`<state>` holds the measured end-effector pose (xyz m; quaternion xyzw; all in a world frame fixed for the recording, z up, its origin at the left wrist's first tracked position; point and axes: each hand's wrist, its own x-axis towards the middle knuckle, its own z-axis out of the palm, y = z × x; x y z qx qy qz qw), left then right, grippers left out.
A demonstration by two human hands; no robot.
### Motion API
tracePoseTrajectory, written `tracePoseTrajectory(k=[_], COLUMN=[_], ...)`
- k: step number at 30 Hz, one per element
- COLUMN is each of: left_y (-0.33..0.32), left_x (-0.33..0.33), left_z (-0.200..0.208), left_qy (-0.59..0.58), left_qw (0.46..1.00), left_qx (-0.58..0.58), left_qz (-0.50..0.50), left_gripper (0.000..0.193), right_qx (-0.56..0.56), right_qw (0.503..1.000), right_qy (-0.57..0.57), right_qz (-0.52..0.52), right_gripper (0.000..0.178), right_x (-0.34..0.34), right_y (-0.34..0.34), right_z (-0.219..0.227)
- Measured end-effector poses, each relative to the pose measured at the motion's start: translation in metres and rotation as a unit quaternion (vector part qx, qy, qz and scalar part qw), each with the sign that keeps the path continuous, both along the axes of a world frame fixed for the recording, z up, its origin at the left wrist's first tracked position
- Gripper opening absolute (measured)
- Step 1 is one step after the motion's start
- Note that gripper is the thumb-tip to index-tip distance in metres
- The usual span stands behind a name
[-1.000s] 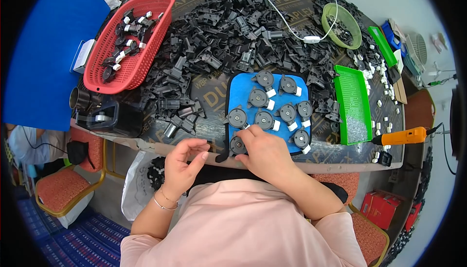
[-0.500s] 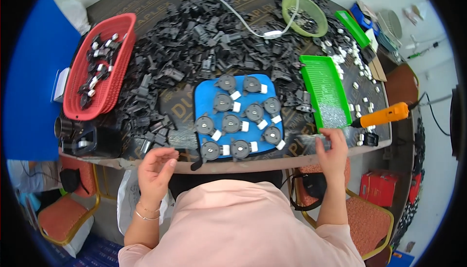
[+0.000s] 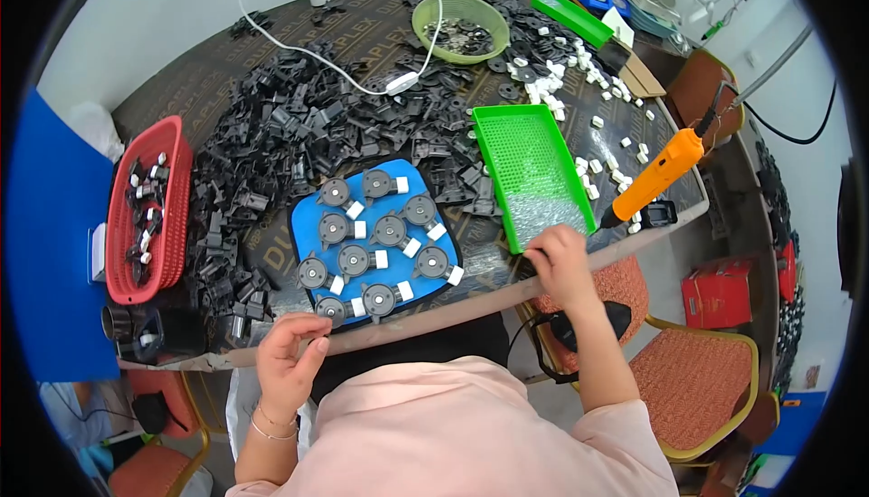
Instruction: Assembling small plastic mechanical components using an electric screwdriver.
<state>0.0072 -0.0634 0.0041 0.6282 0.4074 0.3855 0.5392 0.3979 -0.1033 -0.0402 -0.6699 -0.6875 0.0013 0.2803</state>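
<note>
On a blue mat lie several round black plastic parts, each with a white block at its side. My left hand is at the table's front edge by the mat's near left corner. Its fingers are bent, the thumb stands apart from them, and nothing shows in it. At the near end of a green tray, my right hand has its fingers drawn together; whatever they hold is too small to make out. Small shiny pieces cover that end of the tray.
An orange electric screwdriver leans right of the tray. Loose black parts heap behind the mat. A red basket stands left, a pale green bowl at the back. White blocks lie scattered at right. A white cable crosses the heap.
My view has turned to the right, so the table sits further left in it. My right hand's fingers have drawn together at the tray's near end. The parts stay on the mat.
</note>
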Motion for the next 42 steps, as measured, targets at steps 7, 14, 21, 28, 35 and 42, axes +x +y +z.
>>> tracePoseTrajectory(k=[7, 14, 21, 28, 35, 42], left_y=[0.001, 0.002, 0.008, 0.041, 0.046, 0.043], left_x=[0.015, 0.018, 0.048, 0.153, 0.178, 0.146], left_z=[0.006, 0.001, 0.008, -0.001, 0.019, 0.031], left_qy=[0.008, 0.037, -0.008, -0.074, -0.212, -0.220], left_qw=[1.000, 0.999, 0.996, 0.920, 0.859, 0.857], left_qx=[0.007, -0.009, -0.022, -0.342, -0.418, -0.433], left_qz=[-0.014, -0.022, -0.086, -0.178, -0.207, -0.173], left_gripper=[0.016, 0.017, 0.017, 0.046, 0.061, 0.069], right_qx=[0.036, 0.063, 0.102, 0.121, 0.134, 0.106], right_qw=[0.998, 0.997, 0.994, 0.992, 0.989, 0.989], right_qy=[0.043, 0.042, 0.050, -0.001, -0.027, -0.003], right_qz=[-0.040, -0.029, -0.003, 0.023, 0.058, 0.104], right_gripper=[0.012, 0.016, 0.017, 0.018, 0.021, 0.030], right_x=[-0.062, -0.059, -0.037, -0.056, -0.074, -0.066], right_y=[0.000, -0.002, 0.000, 0.002, -0.008, -0.023], right_z=[-0.004, -0.010, 0.000, 0.046, 0.075, 0.104])
